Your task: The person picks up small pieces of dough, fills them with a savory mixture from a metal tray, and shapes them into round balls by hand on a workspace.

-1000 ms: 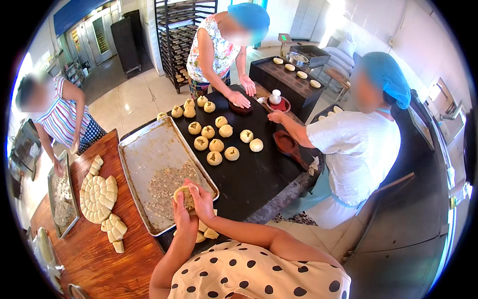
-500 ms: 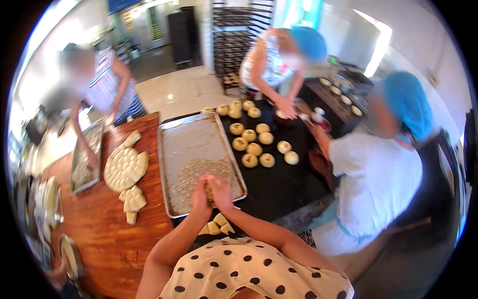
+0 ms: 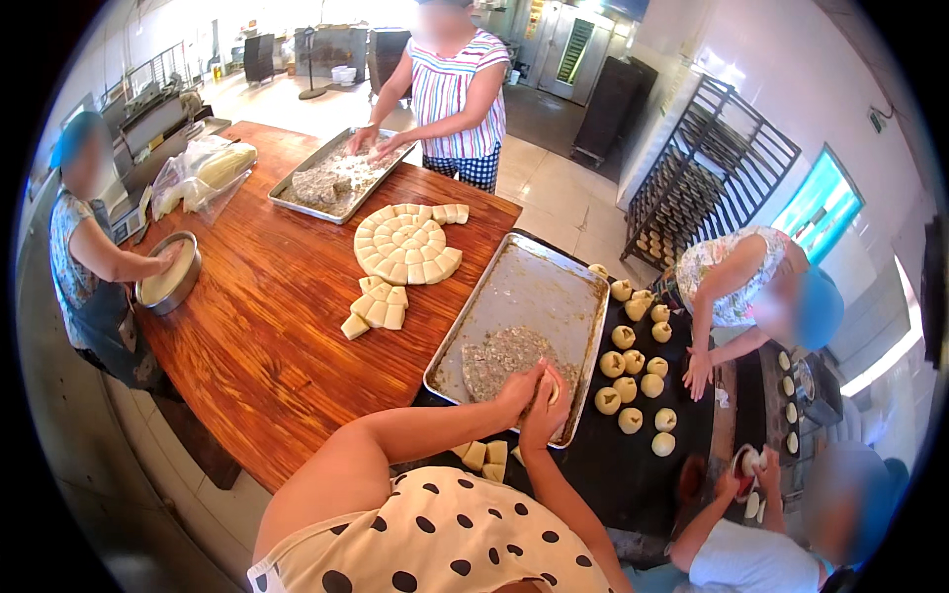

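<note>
Over the near right end of a metal baking tray [image 3: 514, 287], my two hands meet, fingers curled inward. My left hand [image 3: 518, 389] presses against the fingers of my right hand [image 3: 544, 413]. A bit of pale dough [image 3: 553, 391] shows between them; most of it is hidden by the fingers. In the tray just left of my hands lies a mound of crumbly brownish filling [image 3: 499, 354]. Cut dough pieces [image 3: 484, 457] sit on the black surface by my forearms. Several round filled buns [image 3: 625, 364] stand right of the tray.
A wooden table [image 3: 297, 376] at left bears cut dough portions [image 3: 405, 243] and another filling tray [image 3: 331, 198], worked by a person in stripes. Another person handles a round pan [image 3: 168, 282]. Two people in blue caps work at right. A rack [image 3: 707, 163] stands behind.
The view has turned left, so the tray and wooden table sit further right. My hands remain together over the tray, now beside the filling rather than above it.
</note>
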`<state>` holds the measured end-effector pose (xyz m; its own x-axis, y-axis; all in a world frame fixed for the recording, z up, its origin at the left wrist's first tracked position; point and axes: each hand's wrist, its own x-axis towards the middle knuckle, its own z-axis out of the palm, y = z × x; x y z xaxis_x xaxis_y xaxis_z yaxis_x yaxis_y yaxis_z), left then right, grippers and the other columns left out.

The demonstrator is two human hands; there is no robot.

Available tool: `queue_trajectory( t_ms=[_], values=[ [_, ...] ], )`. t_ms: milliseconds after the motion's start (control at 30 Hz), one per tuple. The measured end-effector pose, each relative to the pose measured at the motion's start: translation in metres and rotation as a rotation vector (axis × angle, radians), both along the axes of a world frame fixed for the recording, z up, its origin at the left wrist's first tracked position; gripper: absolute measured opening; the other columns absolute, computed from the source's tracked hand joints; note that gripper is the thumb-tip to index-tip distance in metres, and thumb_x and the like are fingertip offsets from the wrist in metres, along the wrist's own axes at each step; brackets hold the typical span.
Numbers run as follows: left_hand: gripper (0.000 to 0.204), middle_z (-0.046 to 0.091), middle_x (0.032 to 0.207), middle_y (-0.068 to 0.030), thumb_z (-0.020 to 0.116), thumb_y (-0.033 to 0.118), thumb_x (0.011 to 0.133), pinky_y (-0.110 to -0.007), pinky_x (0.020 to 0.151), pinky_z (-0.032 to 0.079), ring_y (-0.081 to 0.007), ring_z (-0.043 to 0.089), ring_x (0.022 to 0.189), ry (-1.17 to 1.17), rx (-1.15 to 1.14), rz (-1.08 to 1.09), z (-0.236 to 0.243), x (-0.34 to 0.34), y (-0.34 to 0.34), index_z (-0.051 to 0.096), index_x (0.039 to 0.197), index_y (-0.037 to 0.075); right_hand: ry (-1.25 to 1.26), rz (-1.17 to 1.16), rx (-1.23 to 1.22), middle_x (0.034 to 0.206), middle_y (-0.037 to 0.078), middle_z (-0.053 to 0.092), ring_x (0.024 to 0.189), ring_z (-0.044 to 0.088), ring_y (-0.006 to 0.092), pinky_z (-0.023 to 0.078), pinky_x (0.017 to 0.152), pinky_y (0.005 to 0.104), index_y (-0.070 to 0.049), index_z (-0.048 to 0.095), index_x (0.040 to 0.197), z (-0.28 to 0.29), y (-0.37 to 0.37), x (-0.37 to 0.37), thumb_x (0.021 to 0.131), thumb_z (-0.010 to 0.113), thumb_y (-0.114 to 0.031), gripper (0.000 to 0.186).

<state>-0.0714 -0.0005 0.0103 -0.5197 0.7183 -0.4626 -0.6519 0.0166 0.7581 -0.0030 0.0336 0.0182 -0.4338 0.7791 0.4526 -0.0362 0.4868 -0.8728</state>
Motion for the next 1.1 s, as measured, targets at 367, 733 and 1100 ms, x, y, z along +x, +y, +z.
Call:
queue_trajectory(
  t_ms=[367, 733, 1100],
  values=[
    [0.079, 0.068, 0.106, -0.0256, 0.039, 0.068, 0.096, -0.045, 0.085, 0.050, -0.0296, 0.064, 0.104, 0.581, -0.216, -0.077, -0.036, -0.030, 0.017, 0.068, 0.111, -0.004, 0.071, 0.086, -0.478, 0.107, 0.011, 0.069, 0.099, 0.062, 0.0211, 0.044, 0.096, 0.0350, 0.003, 0.065, 0.116, 0.002, 0.015, -0.021, 0.100, 0.055, -0.037, 0.044],
    [0.045, 0.065, 0.111, -0.0047, 0.061, 0.047, 0.095, -0.034, 0.085, 0.053, -0.0164, 0.063, 0.100, -0.248, 0.301, -0.001, -0.007, -0.012, 0.013, 0.060, 0.120, 0.009, 0.387, -0.058, -0.833, 0.106, 0.010, 0.068, 0.095, 0.063, 0.0174, 0.050, 0.088, 0.0301, 0.001, 0.066, 0.104, 0.001, 0.030, -0.029, 0.099, 0.058, -0.026, 0.028],
    [0.030, 0.065, 0.102, -0.0044, 0.065, 0.028, 0.096, -0.028, 0.075, 0.052, -0.0130, 0.061, 0.090, -0.045, 0.164, 0.139, 0.011, -0.002, 0.008, 0.060, 0.116, 0.005, 0.219, -0.203, -0.604, 0.105, 0.009, 0.069, 0.095, 0.063, 0.0164, 0.050, 0.085, 0.0299, 0.000, 0.068, 0.108, -0.005, 0.012, -0.035, 0.097, 0.060, -0.014, 0.020]
  ],
)
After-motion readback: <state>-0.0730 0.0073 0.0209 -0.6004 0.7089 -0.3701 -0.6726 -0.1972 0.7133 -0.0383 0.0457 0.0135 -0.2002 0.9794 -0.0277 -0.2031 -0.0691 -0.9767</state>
